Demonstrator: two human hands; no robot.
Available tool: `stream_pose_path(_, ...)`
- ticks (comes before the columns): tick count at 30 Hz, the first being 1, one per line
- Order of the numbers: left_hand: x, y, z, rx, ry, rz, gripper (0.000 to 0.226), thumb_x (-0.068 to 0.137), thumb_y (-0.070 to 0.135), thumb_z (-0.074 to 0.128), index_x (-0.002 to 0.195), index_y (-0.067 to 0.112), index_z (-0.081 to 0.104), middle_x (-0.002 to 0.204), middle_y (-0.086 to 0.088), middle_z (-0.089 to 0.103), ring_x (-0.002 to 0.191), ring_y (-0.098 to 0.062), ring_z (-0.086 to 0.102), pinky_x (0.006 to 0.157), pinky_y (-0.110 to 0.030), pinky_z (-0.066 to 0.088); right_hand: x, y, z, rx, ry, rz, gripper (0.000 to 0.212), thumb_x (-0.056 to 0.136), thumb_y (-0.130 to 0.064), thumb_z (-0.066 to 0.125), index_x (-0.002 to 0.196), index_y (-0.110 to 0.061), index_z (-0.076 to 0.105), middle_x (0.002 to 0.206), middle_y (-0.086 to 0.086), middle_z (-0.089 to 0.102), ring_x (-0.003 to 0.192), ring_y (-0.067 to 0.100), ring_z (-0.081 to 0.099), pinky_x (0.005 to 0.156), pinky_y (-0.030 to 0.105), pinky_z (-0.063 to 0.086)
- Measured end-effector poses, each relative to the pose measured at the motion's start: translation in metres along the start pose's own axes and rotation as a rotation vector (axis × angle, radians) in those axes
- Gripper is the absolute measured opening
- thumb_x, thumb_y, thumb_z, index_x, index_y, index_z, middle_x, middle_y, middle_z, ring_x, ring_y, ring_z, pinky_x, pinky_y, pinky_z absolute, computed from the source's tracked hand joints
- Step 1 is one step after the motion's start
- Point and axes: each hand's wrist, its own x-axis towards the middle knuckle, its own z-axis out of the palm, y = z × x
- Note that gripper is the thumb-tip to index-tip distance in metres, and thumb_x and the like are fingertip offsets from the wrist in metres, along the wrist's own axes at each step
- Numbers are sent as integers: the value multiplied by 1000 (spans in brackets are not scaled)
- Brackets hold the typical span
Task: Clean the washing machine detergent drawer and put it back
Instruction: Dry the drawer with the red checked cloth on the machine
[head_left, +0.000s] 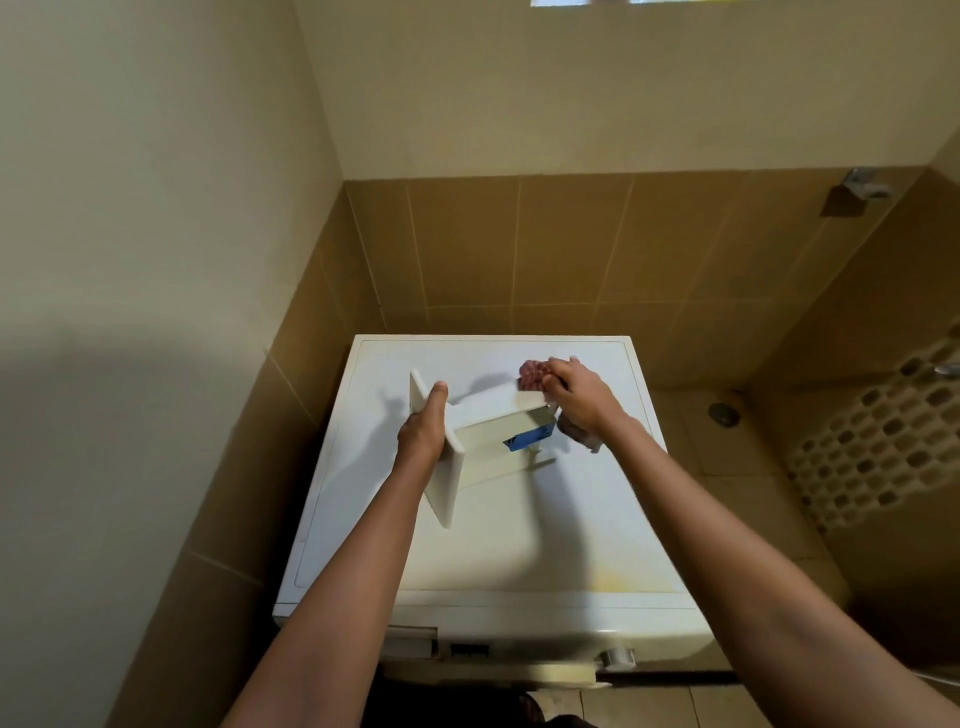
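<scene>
Forearms reach over the washing machine (519, 545). Left hand (423, 431) grips the front panel of the detergent drawer (493, 415), thumb up along its edge. Right hand (576, 395) clutches a reddish cloth (532, 375) against the drawer's far end. Held above the machine's top, the drawer runs left to right, tipped sideways, with a blue insert (524, 439) showing inside.

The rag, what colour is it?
The rag is mottled pinkish-red, shown best in the head view.

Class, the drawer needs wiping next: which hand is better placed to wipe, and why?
Right. The right hand grips the cloth at the far end of the drawer; the left hand is busy holding its front panel.
</scene>
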Motion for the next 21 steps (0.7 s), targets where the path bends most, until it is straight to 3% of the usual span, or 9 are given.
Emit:
stream_pose_path(1,0,0,0,1,2,2,69,84,74,40,116,16,60,110,-12,66,101,-26,63,99,-46,49,1,-6,6,-97,4,-31,27,101,-24,37,117,-14,56,140,7,51,138,29,33,101,38,33)
stream_pose_path(3,1,-1,0,16,12,11,69,84,74,39,114,16,61,111,-12,66,100,-27,63,99,-45,49,-2,-26,19,-301,23,-135,30,100,-28,38,122,-18,55,141,1,51,137,24,36,108,40,26)
stream_pose_path(5,1,-2,0,27,18,27,70,83,75,37,112,17,62,111,-13,66,100,-30,63,100,-45,48,-7,-50,36,-384,27,-270,29,99,-32,40,120,-21,56,131,1,58,124,22,49,101,38,31)
stream_pose_path(8,0,-3,0,36,17,48,70,84,76,35,111,19,64,110,-13,66,100,-30,63,99,-45,49,-12,-71,53,-353,33,-362,30,96,-32,41,121,-25,57,127,-2,60,118,21,54,96,38,32)
stream_pose_path(11,-2,-3,0,19,10,46,69,83,75,39,113,16,62,111,-13,66,100,-29,63,99,-46,48,-3,-65,44,-326,-16,-266,31,97,-34,37,118,-24,58,122,1,63,114,23,55,95,38,32)
stream_pose_path(15,-3,-2,-2,8,-5,27,66,84,71,45,117,16,59,111,-11,66,100,-27,63,98,-46,49,11,-43,19,-328,28,36,37,97,-36,32,122,-21,55,123,11,59,111,31,53,94,40,35)
stream_pose_path(17,-3,-2,-2,7,-12,26,66,84,72,44,117,17,58,109,-10,66,98,-25,63,97,-46,50,13,-33,11,-244,41,168,37,97,-35,33,124,-21,54,120,13,59,109,33,54,85,38,41)
stream_pose_path(21,-5,-1,-2,34,-42,38,71,83,74,43,120,16,59,110,-11,66,100,-26,63,98,-45,48,14,-24,1,-10,68,290,22,92,-32,46,91,-15,60,88,8,61,87,31,56,65,31,38)
